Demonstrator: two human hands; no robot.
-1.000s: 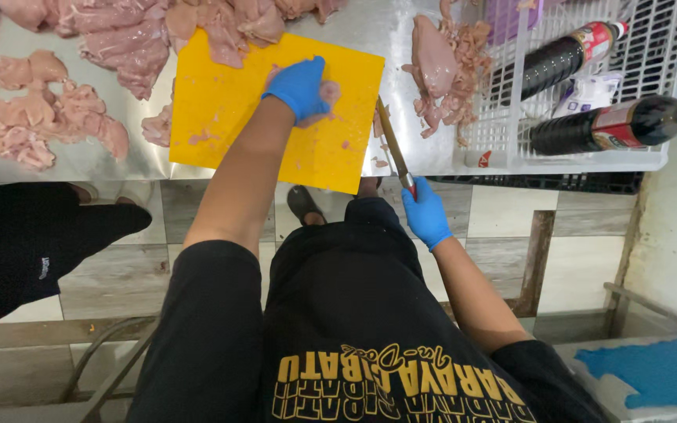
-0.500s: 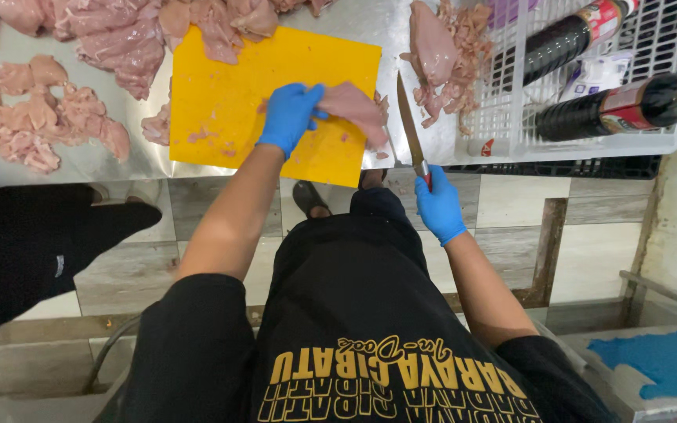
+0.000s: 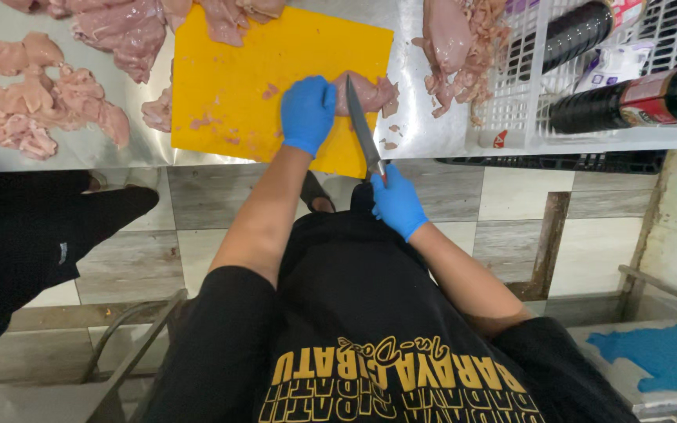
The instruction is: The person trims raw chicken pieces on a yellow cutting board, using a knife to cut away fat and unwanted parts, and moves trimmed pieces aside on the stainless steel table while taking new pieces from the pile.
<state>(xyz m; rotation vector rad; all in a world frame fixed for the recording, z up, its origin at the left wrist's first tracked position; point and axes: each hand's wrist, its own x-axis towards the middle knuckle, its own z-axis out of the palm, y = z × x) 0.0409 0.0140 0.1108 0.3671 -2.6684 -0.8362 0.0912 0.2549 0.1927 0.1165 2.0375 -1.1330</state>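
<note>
Scanning from the left, I see a spread of raw chicken pieces (image 3: pixel 29 102) on the steel worktop (image 3: pixel 425 137), with another person's dark-clothed leg (image 3: pixel 33 235) below its edge. Next comes the yellow cutting board (image 3: pixel 252 70), flat on the worktop, with more raw meat (image 3: pixel 119 27) lying along its far left corner.

My left hand (image 3: pixel 307 113), in a blue glove, presses down on a chicken piece (image 3: pixel 370 92) that sits at the board's right edge — the grip is closed over the meat's left end. The knife (image 3: pixel 362 129) stands just right of that hand, its blade resting against the chicken piece, tip pointing away from me. My right hand (image 3: pixel 397 204), also gloved in blue, has its grip wrapped tight around the knife handle, below the worktop's near edge.

Further right lies a heap of trimmed chicken (image 3: pixel 456 51) on the worktop, then a white wire basket (image 3: pixel 511 117) holding two dark bottles (image 3: pixel 628 98) on their sides — and a small white packet (image 3: pixel 613 63) between them.
</note>
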